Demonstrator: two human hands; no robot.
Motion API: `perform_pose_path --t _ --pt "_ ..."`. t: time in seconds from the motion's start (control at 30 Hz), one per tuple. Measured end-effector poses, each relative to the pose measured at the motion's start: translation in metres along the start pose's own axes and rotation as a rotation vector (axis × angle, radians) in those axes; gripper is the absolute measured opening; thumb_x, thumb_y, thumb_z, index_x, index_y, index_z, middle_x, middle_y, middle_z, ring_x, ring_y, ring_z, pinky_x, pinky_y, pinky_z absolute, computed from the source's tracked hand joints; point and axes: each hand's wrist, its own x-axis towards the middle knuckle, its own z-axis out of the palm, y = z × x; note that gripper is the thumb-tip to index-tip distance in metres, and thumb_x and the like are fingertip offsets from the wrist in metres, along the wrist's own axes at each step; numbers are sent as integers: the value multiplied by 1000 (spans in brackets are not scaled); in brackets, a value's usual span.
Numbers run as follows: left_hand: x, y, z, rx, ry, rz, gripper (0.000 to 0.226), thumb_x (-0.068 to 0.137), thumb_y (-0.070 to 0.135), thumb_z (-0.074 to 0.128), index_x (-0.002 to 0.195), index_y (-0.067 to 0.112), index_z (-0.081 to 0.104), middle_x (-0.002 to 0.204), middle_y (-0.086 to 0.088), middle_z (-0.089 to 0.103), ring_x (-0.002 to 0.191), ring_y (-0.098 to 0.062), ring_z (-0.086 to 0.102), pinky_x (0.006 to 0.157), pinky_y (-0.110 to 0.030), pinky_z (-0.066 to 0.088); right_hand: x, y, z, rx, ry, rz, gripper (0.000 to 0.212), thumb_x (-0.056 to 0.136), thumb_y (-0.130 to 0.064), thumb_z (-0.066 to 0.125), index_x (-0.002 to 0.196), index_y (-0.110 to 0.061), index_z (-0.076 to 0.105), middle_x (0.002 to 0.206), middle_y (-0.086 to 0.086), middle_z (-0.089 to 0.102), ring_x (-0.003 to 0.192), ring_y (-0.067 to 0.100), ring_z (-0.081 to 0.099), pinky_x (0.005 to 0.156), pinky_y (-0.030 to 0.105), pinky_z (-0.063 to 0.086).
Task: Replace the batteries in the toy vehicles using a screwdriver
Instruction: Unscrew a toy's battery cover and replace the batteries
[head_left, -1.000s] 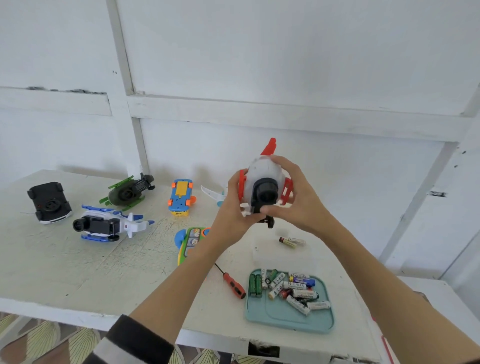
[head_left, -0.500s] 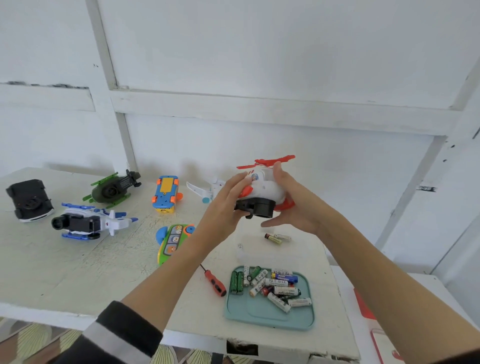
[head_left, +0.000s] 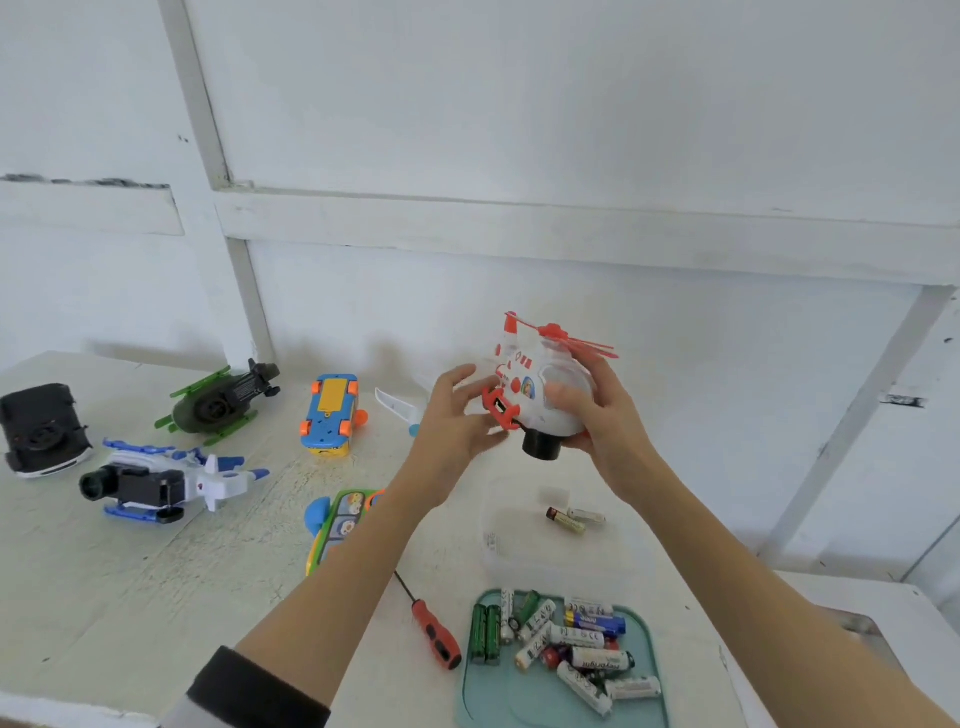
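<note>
A white and red toy helicopter is held upright above the table, rotor on top, black wheel below. My right hand grips its body from the right side. My left hand is beside its red skid with fingers spread and relaxed, holding nothing. A red-handled screwdriver lies on the table near my left forearm. A teal tray at the front holds several batteries. Two loose batteries lie in a clear plastic container.
Other toys lie on the white table: a black car, a green helicopter, a blue and white plane, a blue and orange bus, a colourful toy under my left forearm. A white wall stands close behind.
The helicopter was turned from underside-facing-me to upright and shifted right. My left hand let go of it and now hovers beside it with spread fingers.
</note>
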Motion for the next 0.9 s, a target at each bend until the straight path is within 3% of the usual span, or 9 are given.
perform_pose_path --t 0.1,0.17,0.27,0.37,0.43,0.5,0.6,0.7,0.9 --pt "19 5 -3 -246 -94 -112 59 85 14 62 136 30 36 117 -11 61 94 -31 63 88 -51 52 15 10 -5 -61 -84 -22 64 68 -23 73 126 -34 48 120 -12 59 112 15 59 82 38 56" --pt "33 3 -2 -143 -120 -126 64 92 32 64 143 36 26 126 -8 57 104 -30 60 88 -50 50 24 15 -6 -38 -210 -15 75 60 -19 72 130 -29 45 125 -8 58 116 15 56 85 31 52" --pt "49 -5 -6 5 -133 -102 80 78 34 74 139 44 22 133 -4 51 112 -25 61 89 -46 53 37 16 -7 173 -261 80 87 46 -16 64 131 -19 47 131 3 55 120 23 51 82 31 45" --pt "61 -16 -15 24 -166 -65 84 74 32 74 137 49 22 131 2 50 114 -20 60 87 -39 57 49 19 -5 293 -127 159 85 55 -50 77 133 -35 46 138 -4 49 124 16 49 92 38 42" --pt "69 -25 -21 76 -209 -45 87 74 32 81 136 51 22 133 4 48 116 -19 60 86 -36 58 56 24 -1 128 -98 197 70 68 -71 54 132 -45 41 135 -11 48 122 10 49 104 42 38" --pt "77 -31 -22 137 -273 -12 94 67 31 86 135 54 25 136 5 46 119 -18 59 91 -37 56 61 32 0 -10 -158 195 61 78 -65 36 135 -43 35 127 -17 52 116 10 55 102 42 43" --pt "90 -36 -18 216 -342 9 94 61 33 84 131 58 26 137 5 44 120 -20 57 94 -37 55 68 46 -8 -36 -160 223 59 84 -59 38 140 -41 30 133 -8 51 115 17 58 95 47 49" --pt "107 -42 -13 220 -374 -19 93 66 27 84 131 58 25 138 5 43 121 -19 57 91 -34 56 81 53 -24 6 -110 233 44 95 -51 35 137 -39 38 132 1 55 116 22 58 96 48 47" --pt "129 -59 -2 261 -416 -110 92 74 24 81 139 50 22 138 3 45 119 -22 59 86 -31 57 99 68 -51 -73 -43 226 34 99 -39 36 133 -44 39 138 -2 46 116 16 56 98 44 47"
